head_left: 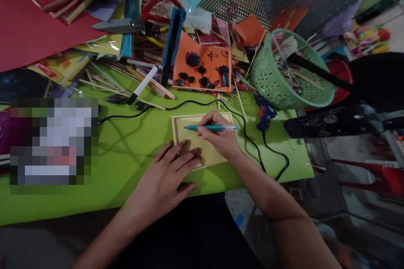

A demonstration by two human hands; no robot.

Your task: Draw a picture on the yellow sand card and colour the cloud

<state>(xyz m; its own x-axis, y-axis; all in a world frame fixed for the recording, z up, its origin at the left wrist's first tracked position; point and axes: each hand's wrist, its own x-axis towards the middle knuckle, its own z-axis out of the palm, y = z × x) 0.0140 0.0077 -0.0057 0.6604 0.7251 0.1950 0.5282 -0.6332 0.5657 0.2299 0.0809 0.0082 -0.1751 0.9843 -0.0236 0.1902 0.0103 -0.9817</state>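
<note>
A teal pen (214,127) with a clear end is gripped in my right hand (217,134), its tip pointing left over a pale yellow sheet (210,155). Thin wooden sticks frame the sheet's edges, and it lies flat on the green table (126,176). My left hand (172,168) rests with fingers stretched out across the sheet's lower left corner. Just behind the sheet stands an orange card (198,61) edged with sticks, bearing shiny black stones and drawn lines. Whether the pen tip touches the sheet I cannot tell.
A blue glue gun (265,113) with a black cord lies right of the sheet. Behind it stands a green basket (290,88). Scissors (120,26), a white marker (143,84), sticks and coloured paper crowd the back. A pixelated area (53,147) covers the left.
</note>
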